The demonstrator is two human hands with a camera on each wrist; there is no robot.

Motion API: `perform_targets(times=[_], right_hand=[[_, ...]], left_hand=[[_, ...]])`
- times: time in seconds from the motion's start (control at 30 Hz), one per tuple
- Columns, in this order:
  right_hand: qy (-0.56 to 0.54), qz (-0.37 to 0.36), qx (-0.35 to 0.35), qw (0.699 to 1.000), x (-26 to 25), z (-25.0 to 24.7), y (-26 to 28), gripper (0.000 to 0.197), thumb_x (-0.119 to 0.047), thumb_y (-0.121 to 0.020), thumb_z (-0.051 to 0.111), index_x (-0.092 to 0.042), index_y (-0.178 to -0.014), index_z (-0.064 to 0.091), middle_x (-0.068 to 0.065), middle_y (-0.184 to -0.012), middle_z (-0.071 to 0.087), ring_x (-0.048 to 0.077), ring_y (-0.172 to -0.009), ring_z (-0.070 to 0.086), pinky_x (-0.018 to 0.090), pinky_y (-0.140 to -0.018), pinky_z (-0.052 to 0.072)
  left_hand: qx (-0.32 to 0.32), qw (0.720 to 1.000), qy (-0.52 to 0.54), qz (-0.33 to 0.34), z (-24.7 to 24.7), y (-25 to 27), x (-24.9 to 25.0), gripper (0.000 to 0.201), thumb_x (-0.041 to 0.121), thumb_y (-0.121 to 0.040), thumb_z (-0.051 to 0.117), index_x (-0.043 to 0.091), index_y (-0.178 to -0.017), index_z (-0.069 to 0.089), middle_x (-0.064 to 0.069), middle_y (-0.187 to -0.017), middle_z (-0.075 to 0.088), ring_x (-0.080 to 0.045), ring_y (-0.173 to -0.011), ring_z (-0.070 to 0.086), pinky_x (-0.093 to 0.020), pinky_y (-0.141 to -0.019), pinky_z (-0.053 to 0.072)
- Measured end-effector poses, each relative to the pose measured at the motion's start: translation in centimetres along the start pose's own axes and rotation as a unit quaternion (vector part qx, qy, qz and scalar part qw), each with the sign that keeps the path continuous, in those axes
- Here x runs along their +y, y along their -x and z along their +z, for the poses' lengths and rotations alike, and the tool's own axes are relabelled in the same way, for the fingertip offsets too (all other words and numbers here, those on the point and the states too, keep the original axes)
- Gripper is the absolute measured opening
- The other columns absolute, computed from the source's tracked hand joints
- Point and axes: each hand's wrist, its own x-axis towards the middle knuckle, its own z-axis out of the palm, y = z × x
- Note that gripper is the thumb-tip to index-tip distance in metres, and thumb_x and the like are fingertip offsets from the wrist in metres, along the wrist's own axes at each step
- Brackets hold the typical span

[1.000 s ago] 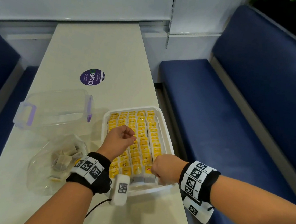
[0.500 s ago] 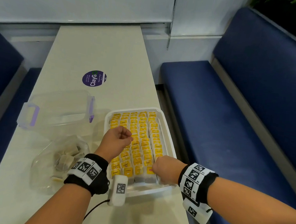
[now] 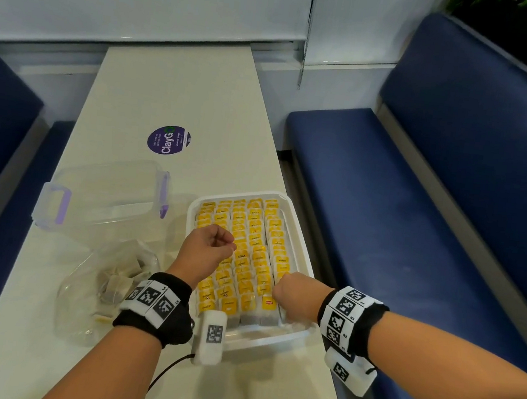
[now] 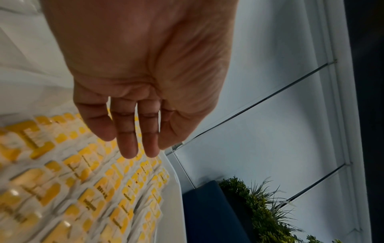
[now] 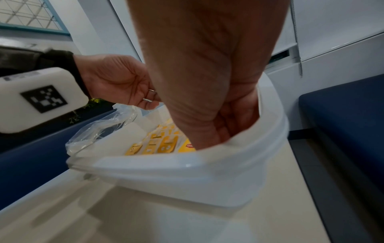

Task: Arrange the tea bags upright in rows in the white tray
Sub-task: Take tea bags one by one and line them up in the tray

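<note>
1. I see the white tray (image 3: 297, 232) at about 5 o'clock on the table (image 3: 182, 93), near its right edge. It is almost full of tea bags (image 3: 249, 256) standing upright in rows with their yellow tags facing up. I judge the task is close to its end.

2. My right hand (image 3: 297, 300) is dipped inside the tray at its 5 o'clock corner, next to the nearest tea bag of the right-hand row. In the right wrist view the fingers curl down behind the tray wall. Whether they pinch a bag I cannot tell, since the rim hides the fingertips. I take it the hand sits there to seat or steady the last bag of that row.

3. My left hand (image 3: 206, 252) hovers over the tray's left rows, at roughly 9 o'clock of the tray. In the left wrist view its fingers (image 4: 126, 141) hang loosely together and hold nothing (a ring glints on one finger in the right wrist view). My guess is that it waits there ready to straighten any leaning tags.

4. A clear plastic bag (image 3: 110, 280) lies at 9 o'clock of the tray with a few tea bags left inside, within easy reach of the left hand.

5. A clear box with purple clips (image 3: 103, 195) sits at 10 o'clock of the tray, and a round purple sticker (image 3: 168, 140) lies farther up the table at 12 o'clock.
</note>
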Motion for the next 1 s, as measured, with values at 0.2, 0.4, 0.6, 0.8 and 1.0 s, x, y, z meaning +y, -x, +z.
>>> perform_targets(times=[0.2,0.4,0.6,0.8,1.0], right_hand=[[0.007,0.004,-0.001,1.000,0.2,-0.1,-0.6,0.017,-0.011,-0.088,0.060,-0.002,-0.102,0.065,0.015,-0.099,0.064,0.030,-0.088,0.063,0.033,-0.071,0.050],[0.008,0.008,0.006,1.000,0.4,0.2,-1.0,0.019,-0.011,-0.089,0.059,-0.004,-0.105,0.064,0.014,-0.101,0.063,0.030,-0.089,0.063,0.035,-0.076,0.053],[0.001,0.008,0.013,1.000,0.2,0.3,-0.9,0.016,-0.012,-0.089,0.056,-0.004,-0.102,0.064,0.013,-0.099,0.062,0.029,-0.090,0.062,0.036,-0.079,0.054],[-0.005,0.021,0.004,1.000,0.2,-0.3,-0.9,0.018,-0.009,-0.091,0.054,-0.004,-0.106,0.063,0.015,-0.104,0.064,0.031,-0.094,0.063,0.037,-0.084,0.054],[0.008,0.042,-0.008,0.999,-0.5,-1.7,-0.4,0.020,-0.014,-0.085,0.065,-0.007,-0.104,0.063,0.010,-0.098,0.062,0.027,-0.086,0.062,0.034,-0.073,0.053]], left_hand=[[0.011,1.000,0.003,-0.003,-0.5,0.3,-0.4,0.013,-0.003,-0.084,0.068,0.009,-0.088,0.065,-0.026,-0.101,0.069,-0.014,-0.071,0.057,-0.013,-0.053,0.043],[0.030,0.999,0.011,-0.004,-1.8,1.0,-0.9,0.011,-0.002,-0.084,0.069,0.008,-0.089,0.066,-0.027,-0.101,0.069,-0.016,-0.075,0.058,-0.018,-0.059,0.044],[0.057,0.998,0.026,-0.009,-3.2,2.2,-1.4,0.014,-0.006,-0.084,0.067,0.007,-0.088,0.065,-0.027,-0.102,0.069,-0.019,-0.079,0.059,-0.009,-0.054,0.044],[0.076,0.996,0.045,-0.014,-3.9,3.3,-1.8,0.016,-0.006,-0.084,0.068,0.010,-0.085,0.065,-0.028,-0.102,0.069,-0.018,-0.080,0.062,-0.013,-0.059,0.045],[0.123,0.991,0.058,-0.001,-6.8,4.7,-1.0,0.015,-0.006,-0.084,0.067,0.009,-0.087,0.065,-0.023,-0.098,0.071,-0.014,-0.074,0.060,-0.014,-0.061,0.044]])
